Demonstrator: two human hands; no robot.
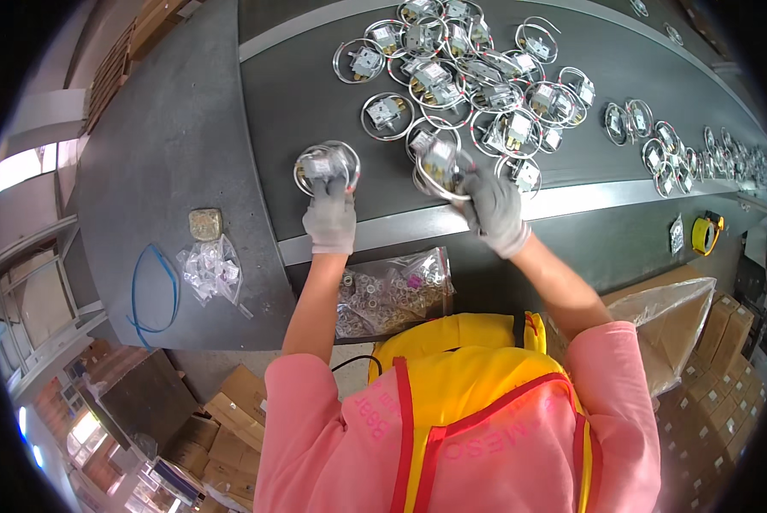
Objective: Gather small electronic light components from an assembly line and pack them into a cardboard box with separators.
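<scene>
Both my hands wear grey gloves and reach over the dark conveyor belt (274, 94). My left hand (330, 214) is closed on a thermostat (319, 162), a small metal box ringed by its coiled silver tube, slightly blurred. To its right, my right hand (493, 209) grips another thermostat (439, 158) by its wire-like coil; motion smears it, and whether more than one is held I cannot tell. Just beyond lies a loose heap of the same coiled thermostats (486, 73), some with brass-coloured terminals. One single thermostat (387, 114) sits between my hands, farther back.
More coiled thermostats (670, 158) trail along the belt to the right. A clear bag of small rings (383, 299) lies below the metal rail (563, 201). On the left table are a stone-like block (205, 224), a crumpled plastic bag (212, 269) and a blue strap (176, 295). Yellow tape (702, 234) sits right.
</scene>
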